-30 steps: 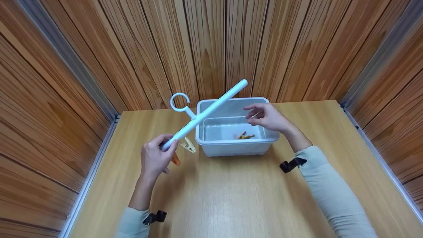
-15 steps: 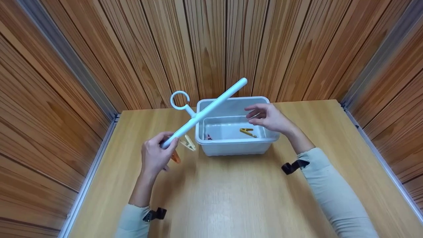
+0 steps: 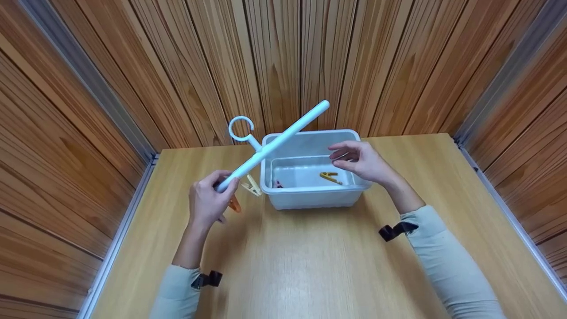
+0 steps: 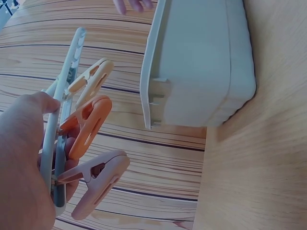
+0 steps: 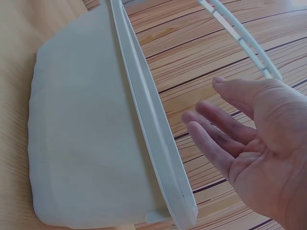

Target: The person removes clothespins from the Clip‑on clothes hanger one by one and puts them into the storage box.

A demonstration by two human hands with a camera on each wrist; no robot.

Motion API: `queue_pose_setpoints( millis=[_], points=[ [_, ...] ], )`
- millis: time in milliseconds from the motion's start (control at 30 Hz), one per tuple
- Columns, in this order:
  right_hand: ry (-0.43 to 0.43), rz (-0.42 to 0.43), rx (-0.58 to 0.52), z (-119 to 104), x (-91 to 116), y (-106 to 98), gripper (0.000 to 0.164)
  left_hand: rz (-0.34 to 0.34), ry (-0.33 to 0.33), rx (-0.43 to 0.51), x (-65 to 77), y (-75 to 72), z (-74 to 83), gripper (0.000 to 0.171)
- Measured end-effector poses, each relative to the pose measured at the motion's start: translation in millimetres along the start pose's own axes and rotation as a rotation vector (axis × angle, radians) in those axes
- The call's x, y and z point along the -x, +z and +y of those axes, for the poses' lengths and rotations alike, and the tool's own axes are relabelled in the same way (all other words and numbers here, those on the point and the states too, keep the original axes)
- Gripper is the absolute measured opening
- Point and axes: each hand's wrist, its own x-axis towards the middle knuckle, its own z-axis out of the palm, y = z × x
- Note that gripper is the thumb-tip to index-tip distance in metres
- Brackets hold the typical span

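Observation:
My left hand (image 3: 210,199) grips one end of a light blue clip hanger (image 3: 279,141), which slants up to the right with its round hook at the back. Under the bar, the left wrist view shows a cream clothespin (image 4: 93,79), an orange clothespin (image 4: 91,124) and a dusty pink clothespin (image 4: 100,184) attached in a row. My right hand (image 3: 361,161) hovers over the right side of a pale grey bin (image 3: 316,199), fingers loosely bent and holding nothing. Inside the bin lie a mustard-yellow clothespin (image 3: 331,177) and, by the left front corner, a small red piece (image 3: 278,184), partly hidden.
The bin stands on a wooden table (image 3: 292,257) near the wood-panelled back wall (image 3: 283,57). The hanger's far end passes above the bin's left rear rim. Metal rails (image 3: 119,235) run along the table's sides.
The mustard-yellow clothespin, tumbling a second ago, now lies still on the bin floor, and the red piece shows at the left corner. The hanger has risen slightly; the right hand stays nearly in place.

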Motion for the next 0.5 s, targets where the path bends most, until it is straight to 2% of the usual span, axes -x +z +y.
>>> queue_pose_setpoints(
  millis=[233, 500],
  points=[
    [-0.058, 0.069, -0.009, -4.3, 7.5, 8.6, 0.039, -0.006, 0.005, -0.016, -2.2, -1.0, -0.9, 0.024],
    [-0.112, 0.19, -0.03, -11.5, 12.0, 18.8, 0.041, -0.008, 0.065, -0.034, -3.8, -7.6, -2.4, 0.022]
  ],
)
